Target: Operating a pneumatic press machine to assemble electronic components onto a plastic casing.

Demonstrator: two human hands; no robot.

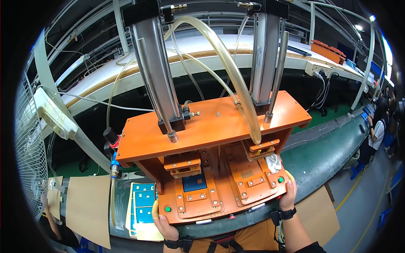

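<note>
An orange pneumatic press (pixel 219 122) with two upright cylinders stands before me. At its near left corner, my left hand (pixel 166 227) is closed against the side of the base, close to a green button (pixel 168 209). My right hand (pixel 289 195) grips the near right corner beside another green button (pixel 281 180). Yellow covers show on fingers of both hands; other fingers are hidden behind the base. A blue sheet (pixel 195 181) lies in the left fixture under the raised press head. Crumpled white cloth (pixel 274 163) sits by the right fixture.
Blue sheets with yellow backing (pixel 143 202) lie left of the press, next to brown cardboard (pixel 88 211). A wire-guarded fan (pixel 31 147) stands at far left. Air hoses (pixel 219 42) arch overhead. Other people (pixel 377 126) are at the right and lower left.
</note>
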